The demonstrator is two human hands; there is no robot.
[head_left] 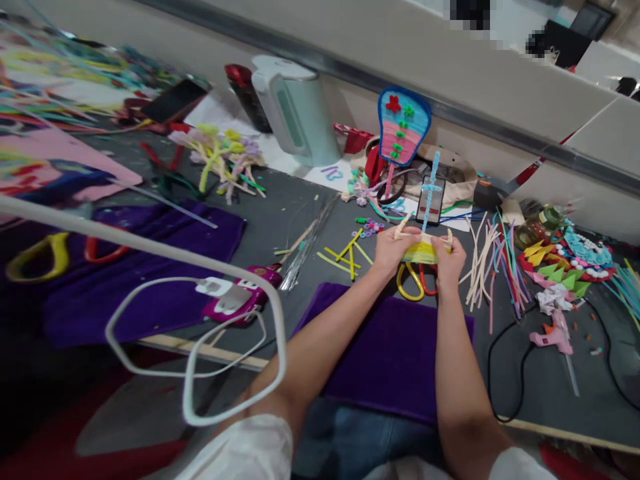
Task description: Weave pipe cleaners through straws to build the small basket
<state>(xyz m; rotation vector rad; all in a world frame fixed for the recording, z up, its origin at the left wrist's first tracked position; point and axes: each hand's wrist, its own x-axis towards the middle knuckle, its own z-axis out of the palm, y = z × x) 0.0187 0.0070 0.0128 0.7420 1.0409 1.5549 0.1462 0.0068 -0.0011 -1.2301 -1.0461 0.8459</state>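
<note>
Left hand (394, 248), right hand (451, 259): gripped yellow piece (423, 253) by opposite ends;
Purple cloth (390, 357): lay at near edge of table (285, 207).

Fuzzy craft piece (421, 253), purple cloth (387, 353) — velvety, smooth plastic kettle (315, 123), shiny metallic strands (304, 259)

Gray strip (345, 70) runs along pale wall (350, 30) | dark gray table (277, 203) stands below, showing light wooden edge (575, 435)

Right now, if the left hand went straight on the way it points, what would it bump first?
Probably the phone, lying beyond the yellow piece that the left hand already holds. Depth is unclear in this one view, so the hand might pass above it.
</note>
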